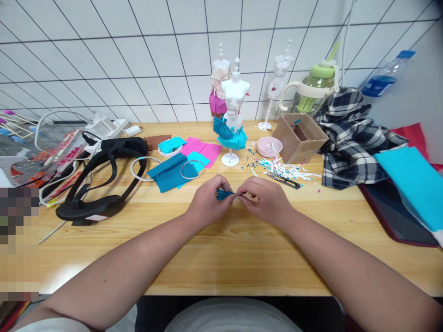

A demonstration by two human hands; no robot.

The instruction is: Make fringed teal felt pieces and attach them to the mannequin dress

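Between the fingers of my left hand is a small dark-teal piece of paper, fringed at its left end. My right hand pinches at the right tip of that piece, its fingertips meeting those of the left; what exactly lies in the right pinch is too small to tell. Just beyond my hands stands a white mini mannequin wearing a teal and turquoise fringed paper skirt. Thread snips lie beyond my right hand, beside white and blue paper scraps.
Folded dark-teal paper, pink paper and rings lie left of centre, near a black headset. Behind stand two more mannequins, a pink dish, a cardboard box and a jug. Plaid cloth lies right.
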